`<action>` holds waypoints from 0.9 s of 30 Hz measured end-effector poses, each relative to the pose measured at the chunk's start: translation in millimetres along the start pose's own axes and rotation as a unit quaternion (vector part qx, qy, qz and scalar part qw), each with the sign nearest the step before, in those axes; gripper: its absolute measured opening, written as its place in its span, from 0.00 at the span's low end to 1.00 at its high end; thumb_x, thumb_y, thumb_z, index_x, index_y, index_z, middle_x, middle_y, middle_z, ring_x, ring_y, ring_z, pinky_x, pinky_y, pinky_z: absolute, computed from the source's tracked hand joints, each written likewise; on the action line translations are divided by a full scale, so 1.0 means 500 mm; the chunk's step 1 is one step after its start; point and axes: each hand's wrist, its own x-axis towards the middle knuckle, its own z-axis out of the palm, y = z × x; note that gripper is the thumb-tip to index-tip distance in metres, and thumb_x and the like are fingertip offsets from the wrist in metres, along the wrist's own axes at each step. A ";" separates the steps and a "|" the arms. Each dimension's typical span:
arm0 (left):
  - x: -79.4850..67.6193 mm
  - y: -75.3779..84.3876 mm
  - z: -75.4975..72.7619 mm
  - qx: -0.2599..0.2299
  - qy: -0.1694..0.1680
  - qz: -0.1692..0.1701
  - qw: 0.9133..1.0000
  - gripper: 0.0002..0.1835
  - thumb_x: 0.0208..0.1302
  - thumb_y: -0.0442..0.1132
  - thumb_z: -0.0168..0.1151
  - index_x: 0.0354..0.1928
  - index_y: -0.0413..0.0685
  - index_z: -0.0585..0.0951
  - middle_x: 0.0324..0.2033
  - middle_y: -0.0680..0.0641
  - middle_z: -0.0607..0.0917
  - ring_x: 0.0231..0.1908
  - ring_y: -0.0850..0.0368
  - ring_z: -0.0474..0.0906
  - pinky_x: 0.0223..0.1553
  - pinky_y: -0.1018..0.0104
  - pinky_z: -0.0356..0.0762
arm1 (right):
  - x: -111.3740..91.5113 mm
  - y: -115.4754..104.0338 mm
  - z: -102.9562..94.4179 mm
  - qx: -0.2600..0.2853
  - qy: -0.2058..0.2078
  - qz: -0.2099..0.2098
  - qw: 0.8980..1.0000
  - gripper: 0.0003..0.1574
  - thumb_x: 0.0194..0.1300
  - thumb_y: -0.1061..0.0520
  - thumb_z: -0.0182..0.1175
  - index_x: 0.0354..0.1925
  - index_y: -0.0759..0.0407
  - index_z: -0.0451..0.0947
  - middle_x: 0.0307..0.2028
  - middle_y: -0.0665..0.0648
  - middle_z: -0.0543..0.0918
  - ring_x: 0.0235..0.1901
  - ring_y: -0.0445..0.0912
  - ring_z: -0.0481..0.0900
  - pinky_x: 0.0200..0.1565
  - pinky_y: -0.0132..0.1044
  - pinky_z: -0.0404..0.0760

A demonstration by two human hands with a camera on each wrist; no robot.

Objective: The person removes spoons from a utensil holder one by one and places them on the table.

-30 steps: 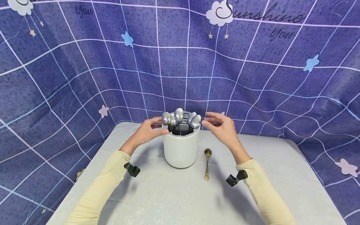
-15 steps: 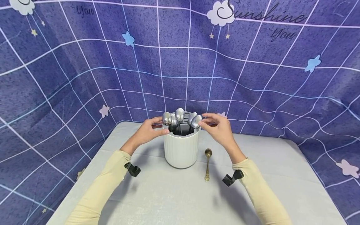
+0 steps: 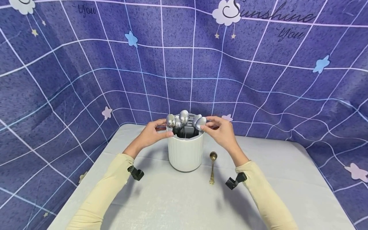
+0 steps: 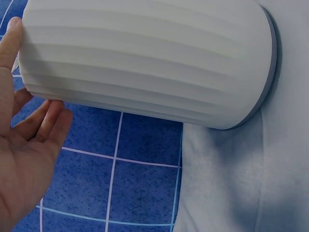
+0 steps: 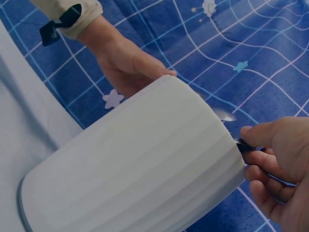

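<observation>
One thumb and forefinger of the right hand (image 3: 222, 131) seem clamped on the shiny silver metal spoon (image 3: 202, 122); across from them, the left hand (image 3: 151, 133), digits apart, touches the white ribbed cylindrical holder (image 3: 185, 154). Probably best: a light pinch, steady left bracing, movement along the handle, clear of neighbouring spoons. The holder hides that handle below the fingers.

Five silver spoons (image 3: 184, 117), one golden spoon (image 3: 212, 164), one holder (image 3: 185, 155).
</observation>
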 end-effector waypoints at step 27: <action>0.000 -0.003 -0.001 0.000 0.001 -0.007 1.000 0.35 0.63 0.39 0.74 0.70 0.35 0.73 0.66 0.35 0.77 0.63 0.35 0.75 0.70 0.45 0.72 | 0.003 -0.023 0.000 0.006 -0.043 -0.031 0.999 0.23 0.63 0.57 0.73 0.56 0.60 0.83 0.34 0.56 0.91 0.32 0.47 0.84 0.31 0.34 0.81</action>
